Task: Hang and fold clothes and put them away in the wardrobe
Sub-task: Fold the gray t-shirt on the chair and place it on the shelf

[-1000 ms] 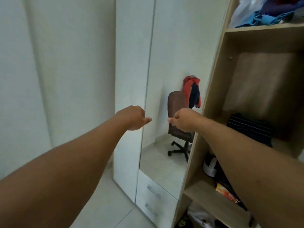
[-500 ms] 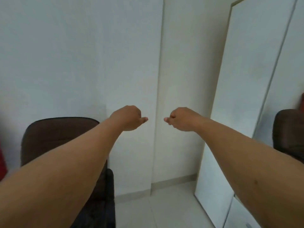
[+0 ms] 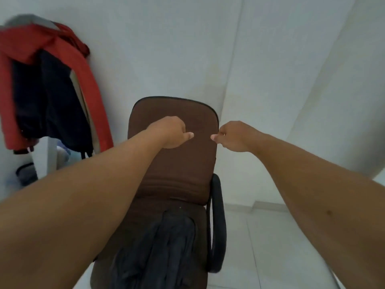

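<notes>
A dark grey garment (image 3: 158, 249) lies crumpled on the seat of a brown office chair (image 3: 177, 163) straight ahead. Both my arms are stretched out level in front of the chair's backrest. My left hand (image 3: 170, 132) is curled into a fist with the thumb pointing right and holds nothing. My right hand (image 3: 233, 136) is a fist too, thumb pointing left, and is empty. The two thumbs are a short gap apart. A red jacket (image 3: 56, 65) over dark clothes (image 3: 50, 105) hangs at the upper left.
White walls fill the back, with a corner edge (image 3: 231, 80) right of the chair. The chair's black armrest (image 3: 217, 224) sticks out on its right side. Pale tiled floor (image 3: 270, 247) lies to the right. A white stand and a small dark item (image 3: 27, 174) sit at far left.
My view has swung left, away from the open wardrobe and its mirror door, to the chair and the hanging jacket. Both fists keep the same pose, thumbs facing each other.
</notes>
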